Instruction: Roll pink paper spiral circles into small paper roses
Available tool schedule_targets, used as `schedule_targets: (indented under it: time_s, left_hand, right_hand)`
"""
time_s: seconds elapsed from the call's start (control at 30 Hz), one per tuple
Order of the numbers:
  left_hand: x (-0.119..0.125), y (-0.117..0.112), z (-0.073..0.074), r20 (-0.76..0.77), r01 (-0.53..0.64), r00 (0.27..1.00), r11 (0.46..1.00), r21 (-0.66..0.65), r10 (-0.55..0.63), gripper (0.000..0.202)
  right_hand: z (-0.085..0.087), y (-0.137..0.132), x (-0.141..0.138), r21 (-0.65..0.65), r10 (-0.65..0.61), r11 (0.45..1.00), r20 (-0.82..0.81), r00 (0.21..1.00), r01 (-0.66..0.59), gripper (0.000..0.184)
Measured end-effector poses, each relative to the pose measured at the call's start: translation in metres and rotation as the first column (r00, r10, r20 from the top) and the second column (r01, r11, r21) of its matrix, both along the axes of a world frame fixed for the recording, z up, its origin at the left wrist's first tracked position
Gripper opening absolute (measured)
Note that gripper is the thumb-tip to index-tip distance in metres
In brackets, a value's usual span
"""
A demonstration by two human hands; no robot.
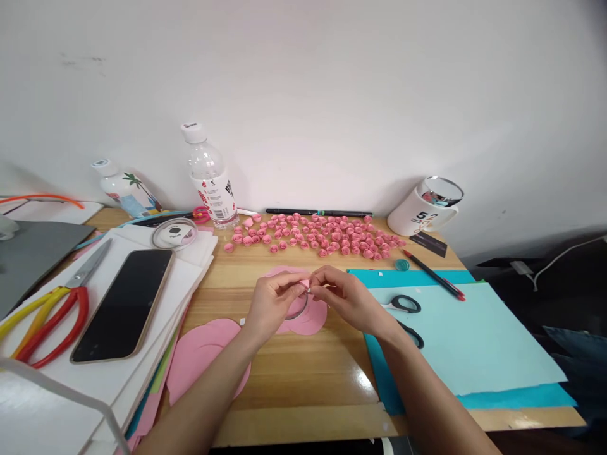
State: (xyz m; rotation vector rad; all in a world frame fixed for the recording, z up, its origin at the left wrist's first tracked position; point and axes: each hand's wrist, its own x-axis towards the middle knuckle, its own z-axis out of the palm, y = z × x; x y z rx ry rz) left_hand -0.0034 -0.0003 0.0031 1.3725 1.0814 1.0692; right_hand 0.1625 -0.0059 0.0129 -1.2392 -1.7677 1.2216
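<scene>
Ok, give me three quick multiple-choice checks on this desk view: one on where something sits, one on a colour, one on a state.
1. Where does the dark-screened smartphone lie?
A. on the white paper stack at the left
B. on the light blue sheet
C. beside the mug

2. What colour are the small rolled paper rosettes spread near the wall?
A. yellow
B. pink
C. green

3. How do the left hand and right hand stand?
A. flat on the desk, apart
B. both gripping the scissors
C. fingertips together, pinching a small pink paper piece

Answers:
1 A, the phone rests on the white sheets next to the red-and-yellow-handled scissors.
2 B, every rosette in the spread is pink.
3 C, both hands meet above the pink paper cutout, while the black-handled scissors lie untouched on the light blue paper sheet.
</scene>
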Motion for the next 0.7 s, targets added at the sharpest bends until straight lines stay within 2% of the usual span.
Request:
schedule_targets:
  time_s: [0.2, 0.47, 0.6, 0.7]
  left_hand:
    - [0.0, 0.001, 0.001, 0.036, 0.054, 0.998, 0.995, -0.084, -0.051, 0.014]
    - [0.001, 0.0, 0.002, 0.113, 0.051, 0.993, 0.98, -0.193, -0.029, 0.012]
    - [0.002, -0.001, 0.002, 0.149, 0.025, 0.989, 0.978, -0.209, 0.006, 0.012]
    - [0.002, -0.002, 0.002, 0.17, 0.002, 0.985, 0.978, -0.208, 0.034, 0.014]
  right_hand:
    - [0.003, -0.001, 0.001, -0.066, -0.014, 0.998, -0.032, 0.999, 0.012, 0.014]
    - [0.002, -0.002, 0.001, -0.107, -0.059, 0.993, -0.053, 0.997, 0.053, 0.014]
    - [-0.002, -0.003, -0.003, -0.096, -0.125, 0.988, -0.052, 0.991, 0.12, 0.016]
    - [-0.008, -0.004, -0.008, -0.067, -0.217, 0.975, -0.125, 0.968, 0.21, 0.02]
